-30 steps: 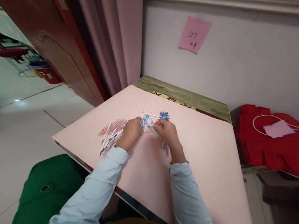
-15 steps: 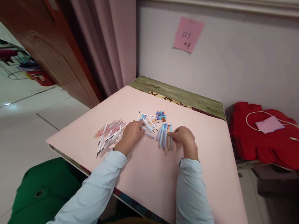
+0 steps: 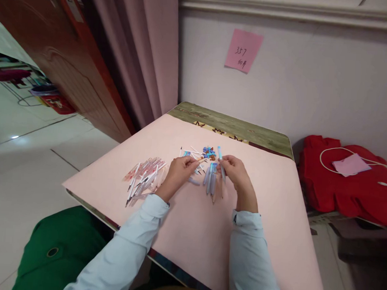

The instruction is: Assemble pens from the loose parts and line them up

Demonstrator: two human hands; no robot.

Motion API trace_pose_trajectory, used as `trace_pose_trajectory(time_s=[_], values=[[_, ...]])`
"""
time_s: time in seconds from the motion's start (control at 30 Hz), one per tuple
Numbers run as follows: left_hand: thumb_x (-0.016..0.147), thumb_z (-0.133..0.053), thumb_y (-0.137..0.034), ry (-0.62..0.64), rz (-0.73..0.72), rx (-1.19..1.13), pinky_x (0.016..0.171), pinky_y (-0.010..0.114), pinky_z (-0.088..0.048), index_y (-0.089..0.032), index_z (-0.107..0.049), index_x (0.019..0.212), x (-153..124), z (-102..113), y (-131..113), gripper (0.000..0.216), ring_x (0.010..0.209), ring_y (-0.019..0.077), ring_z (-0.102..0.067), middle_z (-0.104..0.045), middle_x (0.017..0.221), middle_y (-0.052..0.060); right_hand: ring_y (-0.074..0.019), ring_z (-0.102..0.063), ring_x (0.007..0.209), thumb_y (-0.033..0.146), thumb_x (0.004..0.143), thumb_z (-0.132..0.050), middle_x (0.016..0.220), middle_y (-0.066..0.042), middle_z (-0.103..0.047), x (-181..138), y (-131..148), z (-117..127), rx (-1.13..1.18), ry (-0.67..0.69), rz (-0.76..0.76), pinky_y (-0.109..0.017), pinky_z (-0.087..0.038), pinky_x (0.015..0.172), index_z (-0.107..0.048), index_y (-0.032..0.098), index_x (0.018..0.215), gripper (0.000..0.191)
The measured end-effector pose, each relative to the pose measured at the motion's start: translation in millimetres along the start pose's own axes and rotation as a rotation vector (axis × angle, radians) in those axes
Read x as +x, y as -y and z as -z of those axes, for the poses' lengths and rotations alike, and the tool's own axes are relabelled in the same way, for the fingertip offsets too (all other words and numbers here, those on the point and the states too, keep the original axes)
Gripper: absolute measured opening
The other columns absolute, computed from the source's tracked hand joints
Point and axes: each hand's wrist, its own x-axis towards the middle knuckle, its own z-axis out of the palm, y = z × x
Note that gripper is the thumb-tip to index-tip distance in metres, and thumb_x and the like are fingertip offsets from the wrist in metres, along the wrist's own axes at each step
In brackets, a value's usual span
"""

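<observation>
My right hand (image 3: 236, 169) pinches a pale blue pen barrel (image 3: 219, 152), raised upright over a row of blue and tan pen barrels (image 3: 209, 181) lying side by side. My left hand (image 3: 180, 171) has its fingertips closed on a slim tan pen barrel (image 3: 200, 160), partly covered by the fingers. Beyond the left hand is a loose mix of white pen refills (image 3: 193, 151) and barrels. A small heap of blue and brown pen caps (image 3: 209, 153) lies behind the row. Left of the left hand, pinkish clear barrels (image 3: 146, 165) and white refills (image 3: 138, 187) form a larger pile.
Pink paper (image 3: 194, 232) covers the table, with a green wood-patterned strip (image 3: 234, 121) along the back. A red cloth (image 3: 328, 188) with a white cable lies to the right. A green stool cover (image 3: 62, 250) is at the lower left. A pink note (image 3: 243, 52) hangs on the wall.
My right hand has lifted a blue barrel up from the right end of the row. My left hand has moved right, away from the loose mix, with a tan barrel in its fingertips.
</observation>
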Motion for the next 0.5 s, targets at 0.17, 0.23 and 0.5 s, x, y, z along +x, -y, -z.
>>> trace_pose_trajectory(time_s=[0.17,0.23,0.5], values=[[0.074,-0.074,-0.043,0.116,0.096,-0.78,0.072,0.028,-0.05,-0.012,-0.072,0.097,2.5,-9.5,-10.8,0.039,0.072,0.0155,-0.064,-0.072,0.085,0.009,-0.0091,-0.055,0.057,0.048,0.072,-0.073,0.07,0.0,-0.063,-7.1,7.2,-37.1,0.431,0.456,-0.001,-0.022,-0.048,0.058,-0.064,0.017,0.079,0.033],[0.072,-0.078,-0.041,0.106,0.119,-0.88,0.069,0.029,-0.052,-0.011,-0.071,0.094,1.0,-7.6,-12.1,0.038,0.066,0.0143,-0.063,-0.071,0.082,0.008,-0.0085,-0.053,0.052,0.055,0.073,-0.072,0.066,0.001,-0.061,-9.4,7.7,-43.7,0.43,0.521,-0.038,-0.021,-0.045,0.052,-0.065,0.016,0.079,0.04],[0.069,-0.082,-0.03,0.026,0.159,-0.98,0.065,0.027,-0.054,-0.011,-0.069,0.099,1.3,3.6,-7.7,0.038,0.064,0.0115,-0.064,-0.073,0.095,0.011,-0.0076,-0.046,0.045,0.059,0.074,-0.07,0.055,0.004,-0.055,-11.6,5.7,-50.9,0.51,0.64,-0.051,-0.02,-0.039,0.046,-0.067,0.017,0.084,0.044]])
